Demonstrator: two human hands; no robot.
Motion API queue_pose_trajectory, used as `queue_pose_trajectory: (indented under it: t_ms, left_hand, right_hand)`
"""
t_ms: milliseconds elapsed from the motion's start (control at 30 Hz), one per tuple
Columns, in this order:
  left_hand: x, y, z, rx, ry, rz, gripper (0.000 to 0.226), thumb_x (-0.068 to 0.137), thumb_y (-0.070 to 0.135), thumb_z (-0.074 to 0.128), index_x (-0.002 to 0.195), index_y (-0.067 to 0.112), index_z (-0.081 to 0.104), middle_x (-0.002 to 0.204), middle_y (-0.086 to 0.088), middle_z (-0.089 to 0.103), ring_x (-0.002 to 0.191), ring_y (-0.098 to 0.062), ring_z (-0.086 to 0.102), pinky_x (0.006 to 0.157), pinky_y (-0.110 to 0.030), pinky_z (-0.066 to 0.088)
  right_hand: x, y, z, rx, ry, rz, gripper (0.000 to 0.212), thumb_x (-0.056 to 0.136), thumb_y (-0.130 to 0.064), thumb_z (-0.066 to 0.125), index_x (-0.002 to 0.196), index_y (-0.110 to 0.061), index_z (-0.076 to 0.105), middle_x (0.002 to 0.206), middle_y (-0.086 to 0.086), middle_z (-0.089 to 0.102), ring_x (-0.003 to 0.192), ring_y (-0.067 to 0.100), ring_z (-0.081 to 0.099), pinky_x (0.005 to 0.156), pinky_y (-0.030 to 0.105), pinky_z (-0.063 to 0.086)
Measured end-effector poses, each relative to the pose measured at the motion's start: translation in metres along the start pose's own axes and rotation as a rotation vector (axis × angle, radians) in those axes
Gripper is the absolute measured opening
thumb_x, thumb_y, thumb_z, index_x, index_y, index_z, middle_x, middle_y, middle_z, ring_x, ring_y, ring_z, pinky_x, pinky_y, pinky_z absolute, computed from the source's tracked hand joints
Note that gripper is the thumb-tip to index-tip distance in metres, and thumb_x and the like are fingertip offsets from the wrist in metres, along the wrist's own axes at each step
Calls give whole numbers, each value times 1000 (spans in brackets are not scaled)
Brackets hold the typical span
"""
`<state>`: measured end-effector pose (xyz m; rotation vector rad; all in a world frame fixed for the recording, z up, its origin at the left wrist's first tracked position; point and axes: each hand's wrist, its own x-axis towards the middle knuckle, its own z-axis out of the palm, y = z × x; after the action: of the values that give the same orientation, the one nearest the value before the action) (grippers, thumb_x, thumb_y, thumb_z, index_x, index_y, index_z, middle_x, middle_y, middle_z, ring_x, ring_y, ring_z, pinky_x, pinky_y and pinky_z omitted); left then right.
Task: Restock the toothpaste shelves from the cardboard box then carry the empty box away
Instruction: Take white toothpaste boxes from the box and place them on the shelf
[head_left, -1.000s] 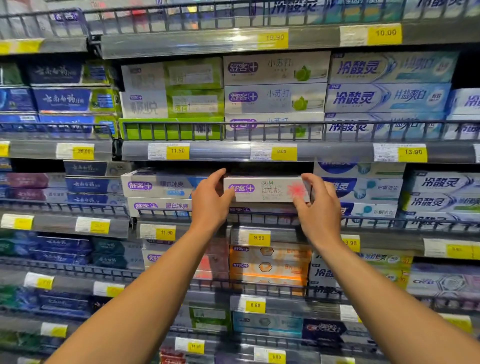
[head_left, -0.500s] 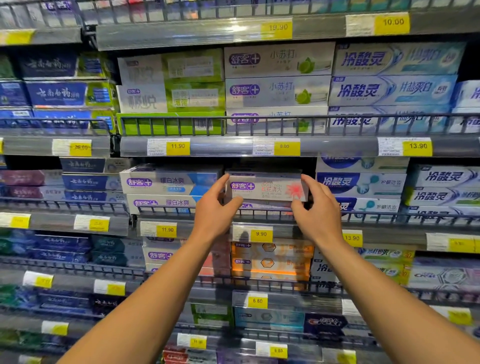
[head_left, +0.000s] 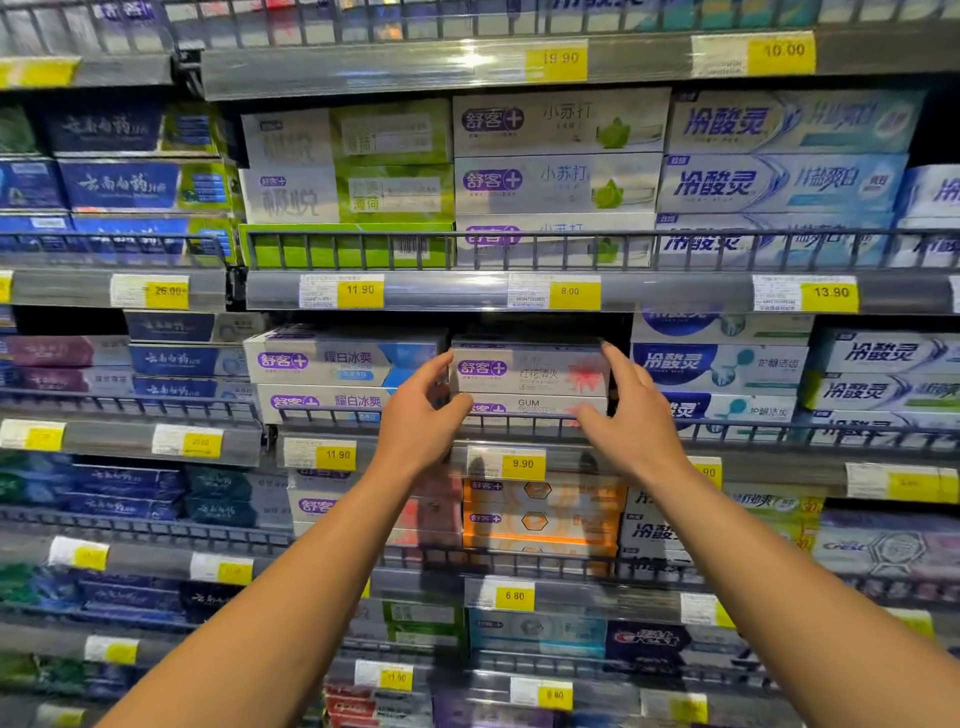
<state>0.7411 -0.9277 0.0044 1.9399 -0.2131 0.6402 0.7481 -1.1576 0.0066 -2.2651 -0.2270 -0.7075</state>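
A white toothpaste box (head_left: 524, 370) with a purple logo and a red flower lies flat on the middle shelf (head_left: 415, 451), on top of a matching box (head_left: 540, 404) behind the wire rail. My left hand (head_left: 422, 415) pinches its left end between forefinger and thumb. My right hand (head_left: 635, 415) holds the right end the same way, forefinger at the top corner and thumb lower down. The cardboard box is out of view.
Stacked toothpaste cartons fill the shelves on all sides: blue-white ones (head_left: 343, 361) to the left, blue ones (head_left: 719, 364) to the right, orange ones (head_left: 540, 514) below. The upper shelf edge (head_left: 467, 291) with yellow price tags sits close above the held box.
Both hands have pushed the toothpaste box back over the rail and lowered it onto the stack. The view has shifted slightly.
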Motion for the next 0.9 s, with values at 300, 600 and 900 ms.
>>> queue_pose_trajectory:
  t_ms: [300,600,900]
  left_hand:
    - [-48,-41,-7,-36,55,-83,29,89,14,65,117,23,64,105,9,67,100,-6,63,91,-27,51]
    - [-174,-147,-49,45,-156,-414,38,94,26,63,131,20,57,110,9,60,98,-5,55,87,-15,42]
    - [-285,-267,-145,98,-388,-674,37,89,20,67,125,15,63,104,4,68,100,-11,63,82,-14,42]
  right_hand:
    - [-66,-5,39,44,87,-79,50,81,-13,61,129,-19,50,119,-5,47,109,12,47,92,30,42]
    - [-207,-6,153,-52,-421,88,53,89,-24,60,139,-18,45,139,1,43,130,22,40,106,35,36]
    - [-348,-51,276,-182,-609,301,51,84,-23,66,131,-10,53,129,10,53,122,30,49,100,37,39]
